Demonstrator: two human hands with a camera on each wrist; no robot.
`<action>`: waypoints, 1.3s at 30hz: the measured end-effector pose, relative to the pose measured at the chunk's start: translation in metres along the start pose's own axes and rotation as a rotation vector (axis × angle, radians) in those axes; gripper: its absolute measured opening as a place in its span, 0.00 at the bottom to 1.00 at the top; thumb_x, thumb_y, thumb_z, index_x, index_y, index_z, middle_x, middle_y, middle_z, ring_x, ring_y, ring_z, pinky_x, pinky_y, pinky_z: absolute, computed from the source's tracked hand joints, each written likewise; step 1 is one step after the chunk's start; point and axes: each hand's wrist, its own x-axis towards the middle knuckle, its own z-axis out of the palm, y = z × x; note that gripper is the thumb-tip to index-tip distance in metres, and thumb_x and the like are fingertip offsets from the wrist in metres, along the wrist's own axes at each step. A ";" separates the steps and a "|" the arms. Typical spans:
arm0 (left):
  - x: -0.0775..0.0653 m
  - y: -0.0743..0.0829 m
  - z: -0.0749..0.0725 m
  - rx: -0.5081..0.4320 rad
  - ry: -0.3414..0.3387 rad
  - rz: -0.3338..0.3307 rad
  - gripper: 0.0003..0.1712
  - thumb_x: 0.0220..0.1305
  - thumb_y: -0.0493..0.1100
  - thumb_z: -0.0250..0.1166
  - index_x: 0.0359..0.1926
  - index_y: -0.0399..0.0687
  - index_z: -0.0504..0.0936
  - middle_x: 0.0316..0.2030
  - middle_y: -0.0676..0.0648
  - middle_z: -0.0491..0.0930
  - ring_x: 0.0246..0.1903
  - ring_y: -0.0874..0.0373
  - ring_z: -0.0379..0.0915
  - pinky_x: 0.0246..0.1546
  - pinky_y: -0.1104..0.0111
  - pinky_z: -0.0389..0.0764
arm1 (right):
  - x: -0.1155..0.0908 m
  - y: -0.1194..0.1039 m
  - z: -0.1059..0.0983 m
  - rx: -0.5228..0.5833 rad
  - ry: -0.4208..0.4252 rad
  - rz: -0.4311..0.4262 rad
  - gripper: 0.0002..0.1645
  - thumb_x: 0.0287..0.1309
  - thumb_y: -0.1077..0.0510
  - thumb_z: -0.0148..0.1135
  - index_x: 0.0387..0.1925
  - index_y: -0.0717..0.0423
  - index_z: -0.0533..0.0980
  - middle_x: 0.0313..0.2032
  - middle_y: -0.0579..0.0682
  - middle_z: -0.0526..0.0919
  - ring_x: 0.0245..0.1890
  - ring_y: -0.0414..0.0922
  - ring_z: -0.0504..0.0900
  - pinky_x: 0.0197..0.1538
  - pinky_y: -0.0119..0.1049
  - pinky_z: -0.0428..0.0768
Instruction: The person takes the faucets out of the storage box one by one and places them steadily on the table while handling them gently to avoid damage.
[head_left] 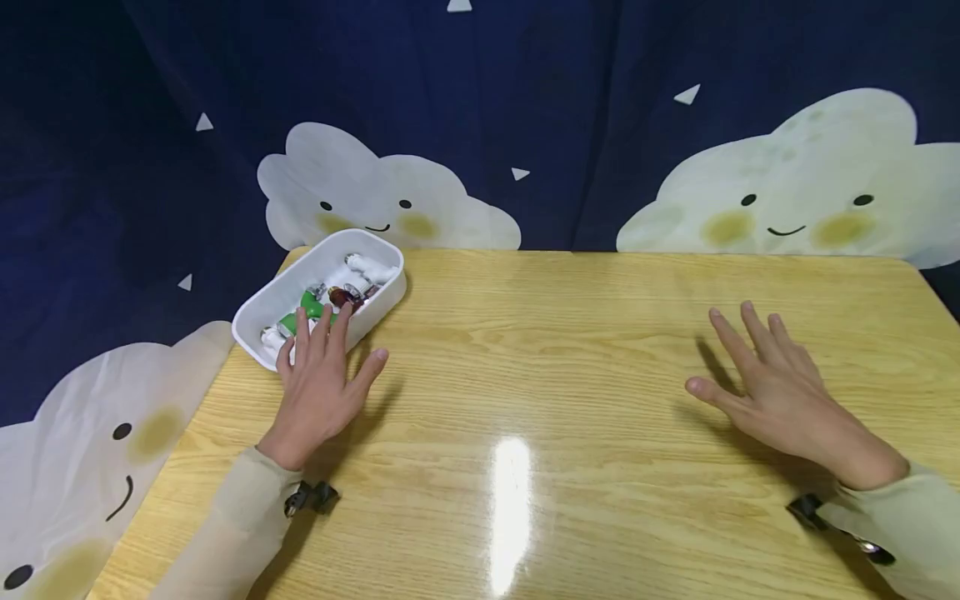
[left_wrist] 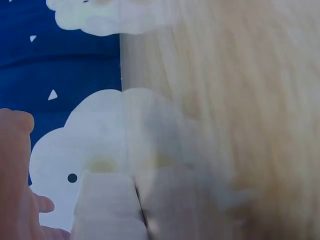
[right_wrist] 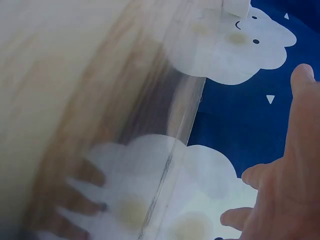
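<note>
My left hand (head_left: 318,392) hovers with spread fingers just in front of a white oblong tub (head_left: 258,304) at the table's left. Its fingertips overlap the tub's near rim in the head view; whether they touch it I cannot tell. Inside the tub lie several small items: a green piece (head_left: 311,304), a dark brown one (head_left: 342,298) and white ones (head_left: 371,268), partly behind my fingers. Over on the right, my right hand (head_left: 780,392) is held above the tabletop, fingers spread, holding nothing. Part of this hand (right_wrist: 300,165) shows at the right wrist view's edge.
The glossy wooden table (head_left: 570,358) spans the space between both hands, with a bright light streak (head_left: 510,508) reflected near its front. A dark blue cloth (head_left: 555,100) with smiling clouds hangs behind and to the left. Each sleeve carries a black wrist device (head_left: 309,497).
</note>
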 end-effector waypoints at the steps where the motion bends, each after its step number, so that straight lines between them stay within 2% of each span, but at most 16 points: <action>1: 0.000 -0.002 0.000 0.000 0.006 -0.006 0.50 0.74 0.72 0.46 0.83 0.50 0.46 0.82 0.34 0.45 0.83 0.34 0.22 0.73 0.33 0.38 | 0.001 -0.001 0.000 -0.001 -0.001 -0.001 0.57 0.72 0.32 0.52 0.83 0.41 0.30 0.81 0.60 0.20 0.78 0.75 0.22 0.68 0.83 0.36; 6: -0.001 -0.008 0.000 -0.022 0.049 -0.026 0.48 0.75 0.71 0.46 0.83 0.50 0.47 0.82 0.34 0.45 0.83 0.34 0.23 0.73 0.33 0.39 | 0.004 -0.006 0.001 0.010 0.003 -0.020 0.56 0.73 0.33 0.52 0.83 0.42 0.31 0.81 0.61 0.21 0.78 0.76 0.25 0.69 0.82 0.37; 14: 0.001 -0.017 -0.001 -0.053 0.073 -0.041 0.48 0.76 0.69 0.47 0.83 0.49 0.45 0.82 0.35 0.44 0.82 0.31 0.24 0.73 0.32 0.38 | 0.005 -0.009 0.002 0.031 0.024 -0.059 0.55 0.73 0.35 0.54 0.84 0.43 0.33 0.81 0.65 0.24 0.78 0.77 0.27 0.70 0.81 0.37; 19: 0.003 -0.023 -0.003 -0.078 0.077 -0.080 0.49 0.76 0.68 0.46 0.84 0.47 0.42 0.83 0.33 0.41 0.82 0.30 0.21 0.73 0.32 0.35 | 0.006 -0.009 0.003 0.036 0.028 -0.061 0.55 0.73 0.36 0.54 0.84 0.42 0.33 0.81 0.65 0.25 0.78 0.77 0.28 0.69 0.81 0.37; 24: 0.003 -0.027 -0.004 -0.119 0.113 -0.104 0.49 0.76 0.65 0.48 0.83 0.45 0.42 0.82 0.31 0.39 0.81 0.31 0.18 0.73 0.32 0.34 | 0.006 -0.010 0.003 0.046 0.024 -0.060 0.55 0.73 0.36 0.54 0.83 0.42 0.33 0.82 0.64 0.25 0.79 0.76 0.27 0.69 0.82 0.38; 30: 0.004 -0.032 -0.009 -0.163 0.141 -0.134 0.48 0.77 0.64 0.46 0.83 0.42 0.41 0.82 0.32 0.37 0.82 0.33 0.16 0.73 0.33 0.33 | 0.010 -0.013 0.002 0.049 0.008 -0.066 0.54 0.74 0.36 0.53 0.83 0.41 0.32 0.82 0.63 0.24 0.79 0.76 0.27 0.69 0.81 0.37; 39: 0.005 -0.039 -0.015 -0.216 0.162 -0.219 0.47 0.78 0.64 0.43 0.83 0.44 0.39 0.83 0.36 0.34 0.82 0.36 0.16 0.74 0.33 0.34 | 0.014 -0.019 0.003 0.059 0.011 -0.082 0.54 0.74 0.36 0.53 0.83 0.41 0.32 0.82 0.63 0.25 0.79 0.76 0.27 0.69 0.81 0.38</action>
